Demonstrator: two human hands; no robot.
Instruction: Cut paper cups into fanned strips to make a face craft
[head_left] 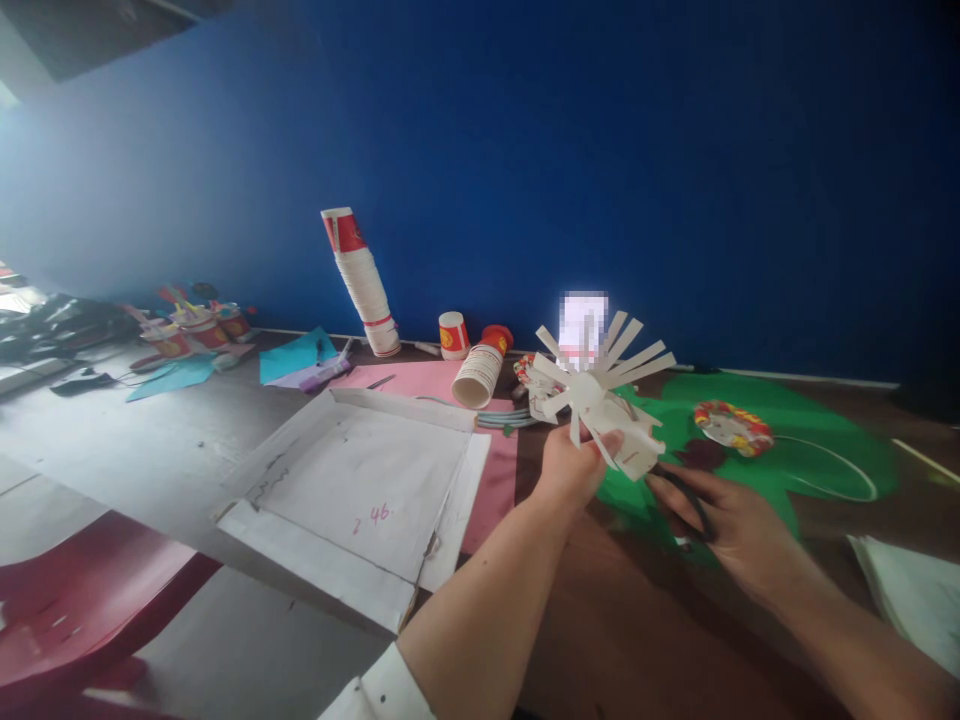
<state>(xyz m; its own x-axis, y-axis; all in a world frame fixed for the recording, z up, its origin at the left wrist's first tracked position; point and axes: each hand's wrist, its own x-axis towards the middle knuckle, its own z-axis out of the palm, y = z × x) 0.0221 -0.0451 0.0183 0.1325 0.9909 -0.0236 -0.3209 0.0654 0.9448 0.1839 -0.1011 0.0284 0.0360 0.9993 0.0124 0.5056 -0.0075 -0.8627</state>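
Note:
My left hand (571,468) grips a white paper cup (586,392) whose wall is cut into several long strips that fan out around its round base. In my right hand (724,520), fingers wrapped round the dark handles, is a pair of scissors (691,498). The scissors' blades meet the uncut lower part of the cup, partly hidden by the paper. Beyond the cup stands a bright, pixelated rectangle (582,320) near the wall. Green paper (832,425) lies under and right of my hands, bearing a red and yellow woven ring (733,428).
A tall leaning stack of paper cups (364,285) rests by the blue wall (480,150), near a single cup (453,336) and a toppled stack (478,376). An open white box lid (345,480) lies left on pink paper (501,470). A red chair (90,600) is lower left.

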